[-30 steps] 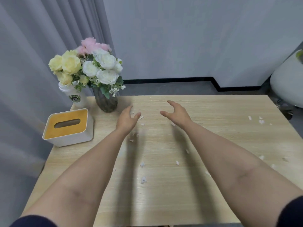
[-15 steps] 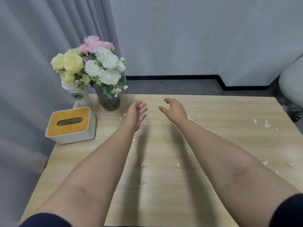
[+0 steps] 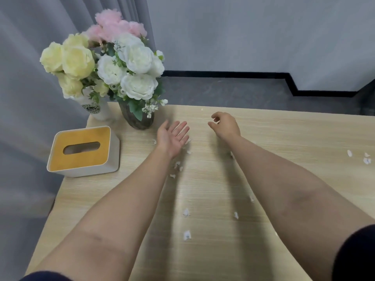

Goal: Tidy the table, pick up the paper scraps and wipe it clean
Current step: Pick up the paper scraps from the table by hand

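Note:
Small white paper scraps [image 3: 187, 234] lie scattered over the light wooden table [image 3: 284, 142], several in the middle between my arms and a few at the far right [image 3: 366, 160]. My left hand [image 3: 172, 137] hovers palm up with fingers spread, just right of the vase, holding nothing. My right hand [image 3: 224, 125] is over the far middle of the table, palm down, fingers loosely curled and apart, with nothing visible in it. One tiny scrap [image 3: 202, 109] sits near the far edge beyond my right hand.
A dark vase of white, yellow and pink flowers [image 3: 140, 120] stands at the back left, with a white cup [image 3: 95, 110] beside it. A white tissue box with a yellow lid [image 3: 81, 151] sits at the left edge. Grey curtain and wall lie behind.
Both hands have reached farther across the table. My left hand has turned palm up and its fingers have spread. My right hand's fingers have curled more. The view has shifted closer.

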